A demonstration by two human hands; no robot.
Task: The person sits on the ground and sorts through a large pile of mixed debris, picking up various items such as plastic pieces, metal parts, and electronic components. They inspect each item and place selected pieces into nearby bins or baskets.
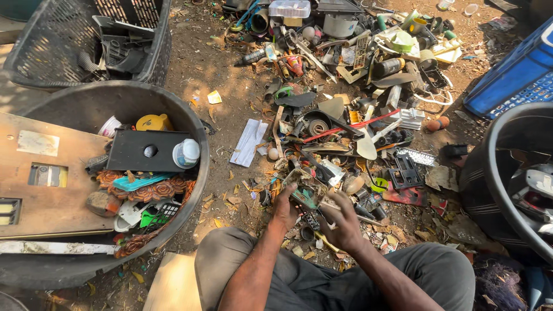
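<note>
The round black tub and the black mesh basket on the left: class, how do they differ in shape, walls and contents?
The round black tub is circular with solid walls; the black mesh basket is squarer with perforated walls. The tub holds colourful mixed scrap under a brown board; the basket holds only dark plastic parts. Both are black containers standing on the dirt.

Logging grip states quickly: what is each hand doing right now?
Left hand: closed on a broken grey and green plastic scrap piece.
Right hand: gripping the same piece from the other side.
</note>
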